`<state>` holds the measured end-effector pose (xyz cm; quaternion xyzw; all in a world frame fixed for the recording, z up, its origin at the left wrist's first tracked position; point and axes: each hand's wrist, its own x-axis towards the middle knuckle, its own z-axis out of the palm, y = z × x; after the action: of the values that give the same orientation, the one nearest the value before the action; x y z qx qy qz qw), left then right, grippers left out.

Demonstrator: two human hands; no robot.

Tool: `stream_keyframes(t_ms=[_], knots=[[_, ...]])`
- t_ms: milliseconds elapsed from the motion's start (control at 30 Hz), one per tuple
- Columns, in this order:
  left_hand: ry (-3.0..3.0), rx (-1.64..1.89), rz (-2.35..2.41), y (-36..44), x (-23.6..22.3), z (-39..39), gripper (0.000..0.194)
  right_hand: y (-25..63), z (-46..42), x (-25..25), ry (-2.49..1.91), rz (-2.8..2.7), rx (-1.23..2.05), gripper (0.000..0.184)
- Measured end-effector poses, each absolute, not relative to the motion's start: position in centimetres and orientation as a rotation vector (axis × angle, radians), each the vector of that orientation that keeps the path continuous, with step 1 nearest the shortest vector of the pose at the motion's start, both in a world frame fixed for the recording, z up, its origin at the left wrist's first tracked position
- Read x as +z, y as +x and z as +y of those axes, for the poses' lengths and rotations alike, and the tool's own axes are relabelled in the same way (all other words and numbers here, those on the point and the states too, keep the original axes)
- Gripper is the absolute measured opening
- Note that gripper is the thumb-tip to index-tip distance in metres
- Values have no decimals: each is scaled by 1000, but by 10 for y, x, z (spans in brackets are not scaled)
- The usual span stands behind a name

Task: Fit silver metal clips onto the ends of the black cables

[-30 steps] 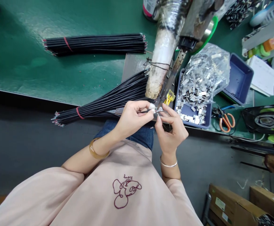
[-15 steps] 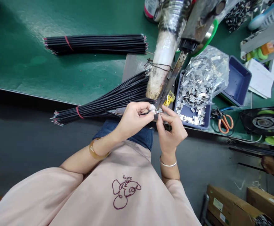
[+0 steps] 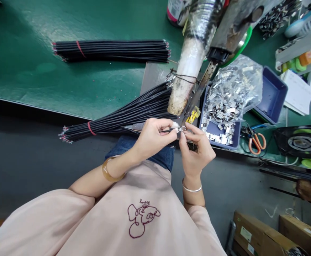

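My left hand (image 3: 155, 137) pinches the end of a black cable (image 3: 166, 131) between thumb and forefinger; white tape wraps a fingertip. Just right of it, my right hand (image 3: 196, 147) pinches a small silvery metal connector shell (image 3: 182, 128) at the cable's stripped end. Whether the wires touch the shell is too small to tell. Behind my hands lies a fanned bundle of black cables (image 3: 123, 110), tied with a red band at its left end. A soldering iron (image 3: 202, 83) slants down close above the shell, beside a white tube with a crusted mouth (image 3: 183, 78).
A blue tray (image 3: 234, 142) at the right holds loose metal shells and a plastic bag (image 3: 235, 81) of them. Near it are orange-handled pliers (image 3: 257, 143), another blue tray (image 3: 274, 92) and a fan (image 3: 301, 142). A second cable bundle (image 3: 112, 50) lies farther back.
Both hands stay together at the cable end. The metal shell between them has turned slightly, and my right fingers have shifted a little. The whole view has moved slightly.
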<state>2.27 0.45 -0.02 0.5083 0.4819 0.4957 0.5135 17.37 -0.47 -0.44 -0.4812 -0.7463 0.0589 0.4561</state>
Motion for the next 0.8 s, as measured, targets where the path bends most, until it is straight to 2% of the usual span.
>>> stream_keyframes(t_ms=[267, 467, 600, 700, 800], knots=[[1197, 1255, 1146, 22, 0, 4, 16, 168, -3, 0, -1139, -1841, 113, 14], [1169, 1147, 1121, 23, 2, 5, 13, 182, -9, 0, -1179, -1870, 139, 9], [1185, 1143, 1160, 24, 4, 5, 10, 192, -15, 10, -1108, -1589, 63, 4], [1181, 1161, 1165, 23, 6, 5, 11, 191, -20, 16, -1034, -1374, 95, 15], [1164, 1153, 1151, 22, 6, 4, 11, 187, -21, 12, -1192, -1467, 148, 19]])
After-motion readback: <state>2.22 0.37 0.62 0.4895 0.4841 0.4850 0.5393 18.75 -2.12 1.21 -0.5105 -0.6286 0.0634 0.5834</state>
